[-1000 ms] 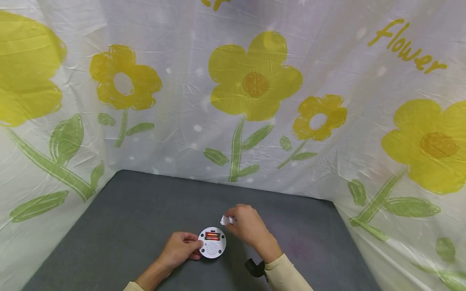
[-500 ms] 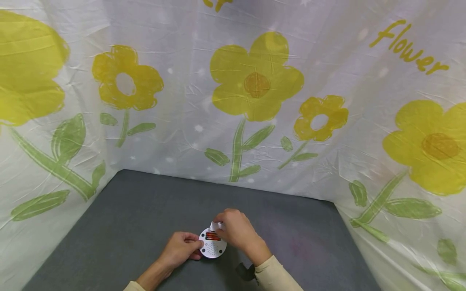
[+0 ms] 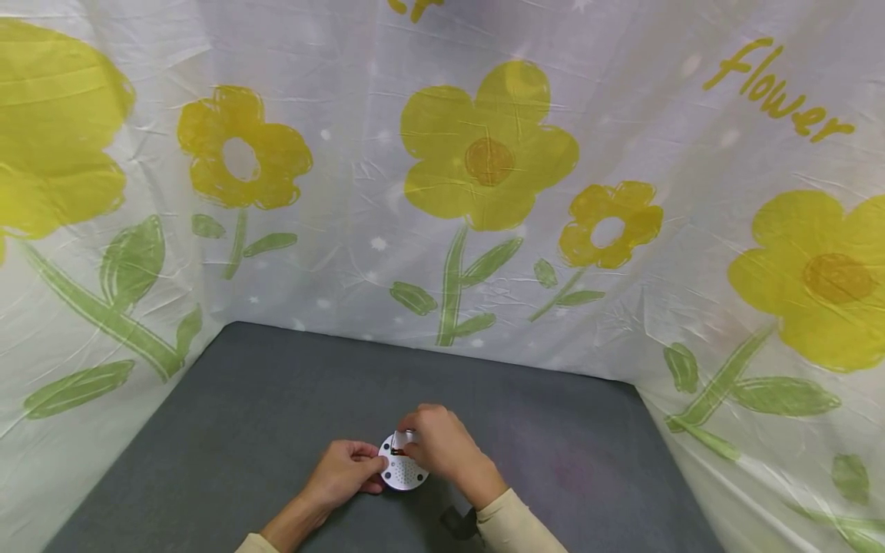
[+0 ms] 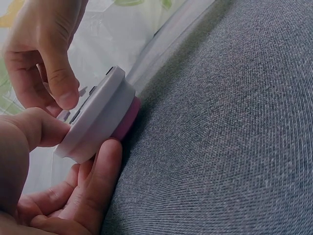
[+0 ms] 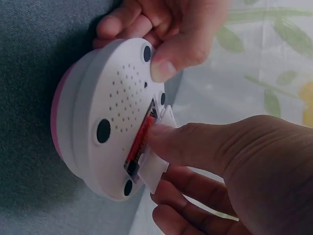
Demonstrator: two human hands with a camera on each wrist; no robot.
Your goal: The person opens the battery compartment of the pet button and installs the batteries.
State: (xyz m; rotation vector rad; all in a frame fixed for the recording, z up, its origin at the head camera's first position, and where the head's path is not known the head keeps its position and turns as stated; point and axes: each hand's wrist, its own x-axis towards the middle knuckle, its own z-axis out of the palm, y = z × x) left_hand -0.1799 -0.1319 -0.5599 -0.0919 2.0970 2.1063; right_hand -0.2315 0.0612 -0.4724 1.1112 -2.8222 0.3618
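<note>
A round white device point(image 3: 403, 476) with a pink lower rim lies bottom up on the dark cloth-covered table. Its upturned face carries speaker holes, dark round feet and a battery compartment. My left hand point(image 3: 344, 472) grips its left edge, thumb on the face and fingers at the side. Between thumb and fingers my right hand point(image 3: 442, 445) pinches a small white battery cover point(image 5: 157, 169), tilted at the compartment's edge. Red batteries point(image 5: 139, 143) show in the partly covered compartment. In the left wrist view, the right thumb point(image 4: 66, 93) is close over the device's face.
The grey table point(image 3: 311, 384) runs back to a white curtain point(image 3: 346, 230) printed with yellow flowers, which also hangs along both sides. A dark curved object point(image 3: 458, 524) shows beside the right sleeve point(image 3: 518, 526).
My right hand has moved left and down with the battery cover, from beside the device to over its compartment, now hiding part of the batteries. The left hand keeps its hold.
</note>
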